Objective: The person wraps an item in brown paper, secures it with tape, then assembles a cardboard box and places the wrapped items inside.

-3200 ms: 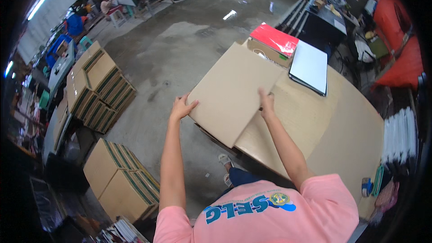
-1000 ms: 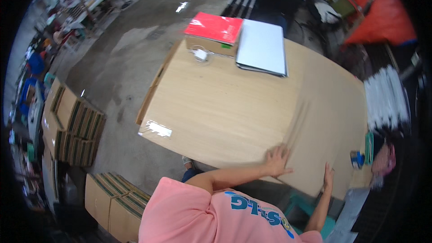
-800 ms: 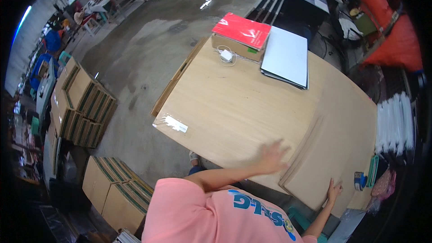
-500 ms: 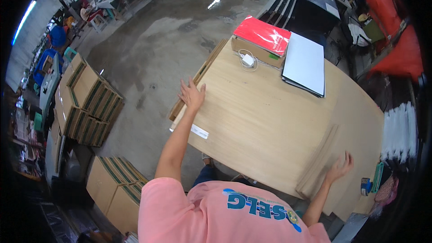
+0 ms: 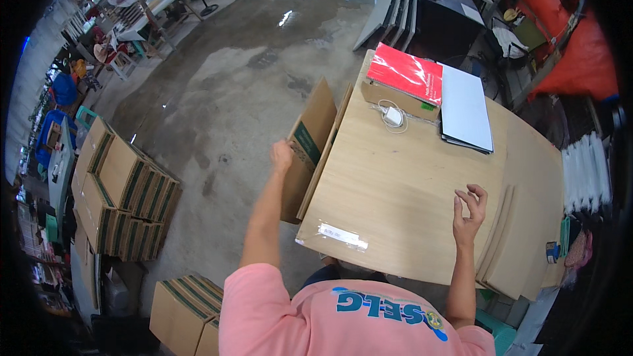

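Note:
My left hand is closed on the outer edge of a flattened cardboard carton with a dark green printed band. The carton stands on edge along the left side of the wooden table, leaning outward from it. Between the carton and the tabletop shows another brown cardboard edge. Over the right part of the table my right hand is raised, fingers loosely curled and apart, holding nothing. Brown cardboard sheets stand upright along the table's right side, close to that hand.
A red notebook on a box, a white charger with cable and a white-covered folder occupy the table's far end. Stacked cartons and a lower stack stand at left. Dark-framed panels lean beyond the table.
My left hand has gone from the table's left edge to the carton, which now tilts outward. My right hand has moved inward from the right side. The whole view has shifted somewhat.

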`<action>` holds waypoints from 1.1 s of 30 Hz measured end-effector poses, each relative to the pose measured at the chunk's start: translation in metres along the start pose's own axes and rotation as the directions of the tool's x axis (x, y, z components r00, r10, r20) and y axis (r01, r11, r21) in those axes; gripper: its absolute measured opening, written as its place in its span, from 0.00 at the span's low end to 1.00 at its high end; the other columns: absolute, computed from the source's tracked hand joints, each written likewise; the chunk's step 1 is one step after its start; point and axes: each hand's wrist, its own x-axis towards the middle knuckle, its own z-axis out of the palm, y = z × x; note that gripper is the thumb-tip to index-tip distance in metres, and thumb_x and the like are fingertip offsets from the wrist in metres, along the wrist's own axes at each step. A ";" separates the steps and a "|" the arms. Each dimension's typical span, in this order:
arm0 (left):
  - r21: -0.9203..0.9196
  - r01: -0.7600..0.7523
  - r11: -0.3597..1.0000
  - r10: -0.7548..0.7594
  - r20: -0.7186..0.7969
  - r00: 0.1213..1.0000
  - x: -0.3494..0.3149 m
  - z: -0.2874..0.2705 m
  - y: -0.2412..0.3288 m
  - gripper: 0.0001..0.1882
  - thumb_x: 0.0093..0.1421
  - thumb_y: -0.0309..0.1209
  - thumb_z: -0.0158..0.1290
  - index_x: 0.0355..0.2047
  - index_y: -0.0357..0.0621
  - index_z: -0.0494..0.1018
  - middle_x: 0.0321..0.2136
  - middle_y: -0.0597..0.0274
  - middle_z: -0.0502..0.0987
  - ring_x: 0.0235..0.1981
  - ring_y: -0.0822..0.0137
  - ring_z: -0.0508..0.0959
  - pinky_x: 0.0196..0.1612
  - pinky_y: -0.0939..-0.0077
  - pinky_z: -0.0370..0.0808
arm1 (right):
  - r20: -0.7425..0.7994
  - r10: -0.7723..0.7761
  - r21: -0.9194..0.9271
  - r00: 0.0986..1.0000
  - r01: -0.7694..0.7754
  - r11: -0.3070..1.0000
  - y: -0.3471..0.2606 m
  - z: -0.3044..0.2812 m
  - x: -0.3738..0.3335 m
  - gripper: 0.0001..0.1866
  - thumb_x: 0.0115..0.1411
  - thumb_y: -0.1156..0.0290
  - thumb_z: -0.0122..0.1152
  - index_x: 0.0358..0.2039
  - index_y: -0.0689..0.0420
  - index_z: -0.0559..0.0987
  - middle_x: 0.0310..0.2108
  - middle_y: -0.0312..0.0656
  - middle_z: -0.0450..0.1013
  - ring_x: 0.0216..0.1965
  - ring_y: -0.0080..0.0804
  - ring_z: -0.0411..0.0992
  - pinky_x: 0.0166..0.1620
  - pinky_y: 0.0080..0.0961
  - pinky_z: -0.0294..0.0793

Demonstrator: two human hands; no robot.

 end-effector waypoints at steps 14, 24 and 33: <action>0.068 -0.142 0.988 0.150 -0.139 0.979 0.019 -0.222 0.029 0.15 0.60 0.41 0.50 0.32 0.40 0.74 0.27 0.41 0.76 0.34 0.39 0.75 0.36 0.51 0.71 | 0.422 -0.177 0.140 0.889 0.129 0.982 -0.053 0.106 0.011 0.08 0.51 0.75 0.63 0.34 0.56 0.80 0.43 0.45 0.68 0.45 0.41 0.68 0.46 0.33 0.71; 0.195 -0.084 0.977 0.145 -0.325 0.935 0.002 -0.359 0.065 0.14 0.60 0.42 0.51 0.33 0.44 0.75 0.29 0.43 0.77 0.35 0.41 0.76 0.38 0.52 0.72 | 0.602 -0.280 0.211 0.748 0.189 0.959 -0.082 0.136 0.003 0.10 0.49 0.72 0.65 0.34 0.55 0.80 0.43 0.45 0.67 0.46 0.42 0.68 0.47 0.35 0.71; 0.304 -0.256 0.918 0.392 -0.584 0.710 -0.116 -0.531 0.132 0.15 0.60 0.38 0.50 0.37 0.40 0.77 0.36 0.48 0.79 0.38 0.51 0.78 0.44 0.64 0.72 | 0.594 -0.407 0.284 0.694 0.292 0.913 -0.083 0.142 0.041 0.30 0.46 0.70 0.68 0.53 0.51 0.71 0.52 0.53 0.62 0.52 0.51 0.63 0.54 0.41 0.67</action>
